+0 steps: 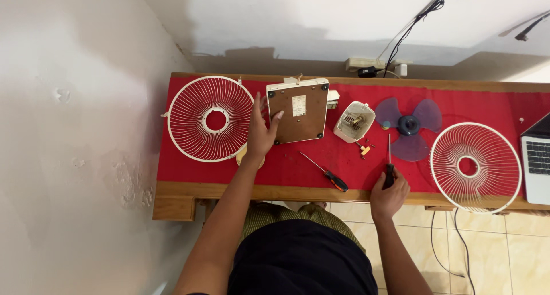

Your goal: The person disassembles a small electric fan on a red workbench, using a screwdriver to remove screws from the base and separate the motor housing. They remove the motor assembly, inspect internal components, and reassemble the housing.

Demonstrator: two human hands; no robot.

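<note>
The left hand (pixel 260 136) lies flat with fingers spread, its thumb touching the left edge of the upturned brown fan base (pixel 298 111) on the red table (pixel 286 166). The right hand (pixel 389 196) curls closed around the black handle of a screwdriver (pixel 389 168) at the table's front edge, shaft pointing toward the blue fan blade (pixel 408 126).

The person wears a dark, near-black top (pixel 301 260) that covers the chest and belly as seen from above. Below it shows a strip of olive-green cloth with fine stripes (pixel 281 215), at the waist or lap. Both arms are bare from the shoulder down, with no sleeves. No watch, ring or glove shows on the left hand (pixel 260 136) or the right hand (pixel 389 196).
</note>
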